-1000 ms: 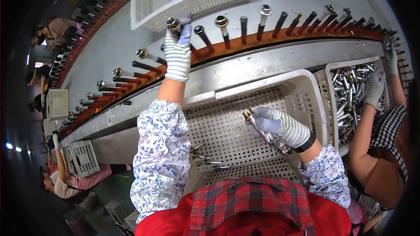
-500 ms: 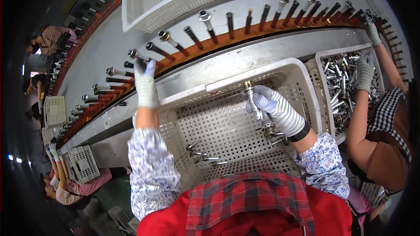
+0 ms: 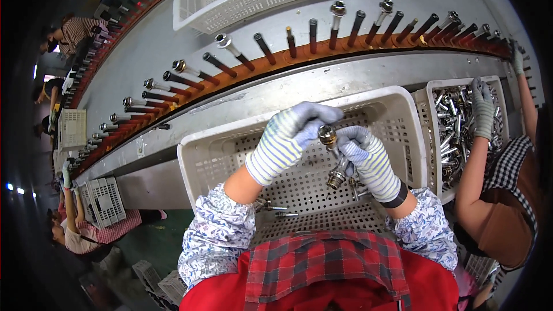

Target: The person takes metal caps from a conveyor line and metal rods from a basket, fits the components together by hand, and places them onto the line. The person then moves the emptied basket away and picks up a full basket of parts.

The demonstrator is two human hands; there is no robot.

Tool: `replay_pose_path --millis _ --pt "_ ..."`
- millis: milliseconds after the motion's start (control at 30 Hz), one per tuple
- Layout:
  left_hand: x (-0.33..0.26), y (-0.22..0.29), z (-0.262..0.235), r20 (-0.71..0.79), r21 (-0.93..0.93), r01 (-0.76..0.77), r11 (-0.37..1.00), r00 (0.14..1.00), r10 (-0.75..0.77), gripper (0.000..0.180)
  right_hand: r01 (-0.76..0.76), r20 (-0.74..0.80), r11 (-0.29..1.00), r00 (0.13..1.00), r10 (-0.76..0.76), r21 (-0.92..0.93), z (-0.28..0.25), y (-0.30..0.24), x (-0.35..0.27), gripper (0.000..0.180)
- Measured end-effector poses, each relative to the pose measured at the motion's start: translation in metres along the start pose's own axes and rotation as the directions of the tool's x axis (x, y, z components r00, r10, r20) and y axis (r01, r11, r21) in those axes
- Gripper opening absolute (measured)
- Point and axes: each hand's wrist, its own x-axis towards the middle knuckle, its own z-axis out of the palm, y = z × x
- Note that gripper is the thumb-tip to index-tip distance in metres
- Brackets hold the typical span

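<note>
Both gloved hands, left (image 3: 291,138) and right (image 3: 366,158), grip one metal fitting (image 3: 334,158) over the crate (image 3: 397,118); steady, aligned fingers likely serve best.

Your left hand (image 3: 291,138) and right hand (image 3: 368,158) meet over the perforated crate (image 3: 230,150) in front of you, a metal fitting (image 3: 329,138) between them. Loose fittings (image 3: 276,210) lie in the crate. Behind it runs the peg conveyor (image 3: 276,60); another crate of parts (image 3: 455,126) sits to your right

No packages, labels, signs or screens in view.
</note>
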Motion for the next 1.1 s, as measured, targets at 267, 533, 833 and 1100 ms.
replay_pose_path --millis 267,533,833,1100 --pt "-0.005 -0.026 0.051 0.09 -0.042 0.021 0.999 0.996 -0.017 0.043 -0.103 0.066 0.883 0.994 0.081 0.457 -0.023 0.035 0.006 0.027" --pt "-0.03 -0.022 0.027 0.306 0.36 -0.295 0.885 0.933 0.187 0.031 0.363 0.212 0.93 0.915 -0.343 -0.064 -0.004 0.045 -0.002 0.029" --pt "-0.051 -0.004 -0.029 0.046 0.604 -0.195 0.773 0.977 0.21 0.029 -0.346 0.548 0.904 0.719 0.428 -0.252 0.027 0.081 -0.042 0.024" --pt "-0.061 -0.043 -0.265 -0.662 0.429 0.029 0.903 0.69 0.293 0.021 0.302 0.856 0.829 0.382 0.348 -0.471 0.003 0.032 -0.032 0.042"
